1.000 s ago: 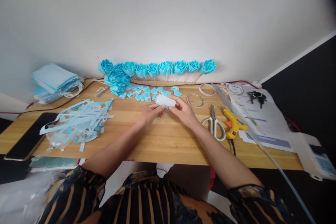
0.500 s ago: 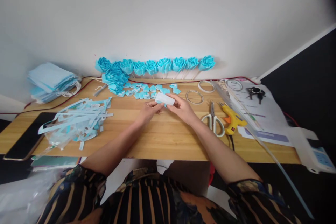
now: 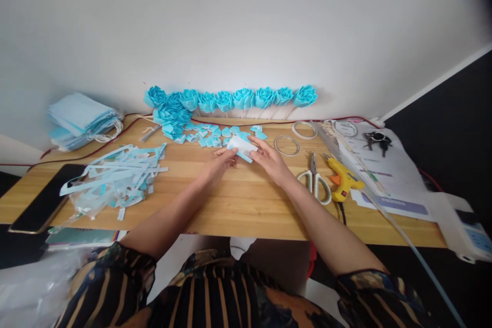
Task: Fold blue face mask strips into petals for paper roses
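Observation:
A small white and light blue piece of fabric (image 3: 242,147) is held between my two hands over the middle of the table. My left hand (image 3: 223,160) pinches its left edge with thumb and fingers. On the right side, my right hand (image 3: 268,156) grips it, thumb and fingers closed on the edge. Just behind it lie several small folded blue pieces (image 3: 209,140). A row of blue fabric flowers on sticks (image 3: 244,98) leans against the wall, with more flowers heaped (image 3: 171,115) at its left end.
Fabric strips (image 3: 119,174), a phone (image 3: 44,199) and a stack of blue masks (image 3: 82,115) are at left. To the right are scissors (image 3: 314,179), a yellow glue gun (image 3: 342,179), tape rings (image 3: 287,146), keys (image 3: 377,138) and papers (image 3: 395,174).
The fabric piece in my hands has opened out, showing more of its blue lower edge. My fingers have shifted slightly on it. The whole view has moved a little.

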{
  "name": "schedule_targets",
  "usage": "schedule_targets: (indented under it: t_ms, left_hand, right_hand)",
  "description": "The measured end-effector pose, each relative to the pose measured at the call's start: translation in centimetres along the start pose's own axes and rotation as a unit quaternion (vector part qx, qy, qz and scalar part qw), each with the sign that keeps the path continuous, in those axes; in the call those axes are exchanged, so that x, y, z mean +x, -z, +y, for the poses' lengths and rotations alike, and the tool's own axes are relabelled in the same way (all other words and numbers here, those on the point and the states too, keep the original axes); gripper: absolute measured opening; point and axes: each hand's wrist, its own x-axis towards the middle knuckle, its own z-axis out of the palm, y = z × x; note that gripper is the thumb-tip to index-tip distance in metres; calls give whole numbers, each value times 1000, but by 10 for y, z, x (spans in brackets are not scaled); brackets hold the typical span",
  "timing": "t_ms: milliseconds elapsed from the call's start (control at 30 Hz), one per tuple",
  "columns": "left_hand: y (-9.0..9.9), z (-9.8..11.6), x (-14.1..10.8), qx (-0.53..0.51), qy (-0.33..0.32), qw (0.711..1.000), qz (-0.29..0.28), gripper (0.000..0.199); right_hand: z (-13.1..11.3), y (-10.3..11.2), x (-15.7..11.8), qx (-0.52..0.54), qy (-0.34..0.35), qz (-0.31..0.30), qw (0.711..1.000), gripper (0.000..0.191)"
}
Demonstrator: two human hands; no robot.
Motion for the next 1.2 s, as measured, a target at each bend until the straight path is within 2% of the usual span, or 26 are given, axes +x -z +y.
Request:
schedule_targets:
  t_ms: [100, 167, 400, 667, 833, 933, 1000, 1067, 1200]
  left_hand:
    - [0, -2, 0, 1, 5, 1000, -8, 33]
    - [0, -3, 0, 2, 5, 1000, -18, 33]
    - [-1, -2, -2, -10, 3, 999, -33, 38]
    - [-3, -3, -2, -45, -4, 999, -20, 37]
    - [-8, -7, -6, -18, 26, 999, -16, 35]
    - [-7, -7, -5, -18, 34, 999, 2, 30]
    - [-4, -4, -1, -42, 35, 998, 14, 27]
    - [0, -1, 2, -72, 42, 996, 15, 26]
    - [4, 5, 3, -112, 73, 991, -6, 23]
  right_hand:
    - [-1, -3, 0, 21, -4, -31, 999, 71]
    - [-1, -5, -1, 12, 0, -28, 1000, 73]
    - [-1, -2, -1, -69, 12, 28, 997, 59]
    - [2, -4, 0, -57, 13, 28, 998, 55]
    - [2, -9, -1, -24, 15, 30, 999, 54]
    - [1, -7, -1, -50, 29, 20, 998, 51]
    - [-1, -1, -2, -90, 53, 29, 994, 46]
    - [-4, 6, -1, -146, 107, 45, 982, 42]
    - [-10, 16, -1, -302, 256, 30, 918, 45]
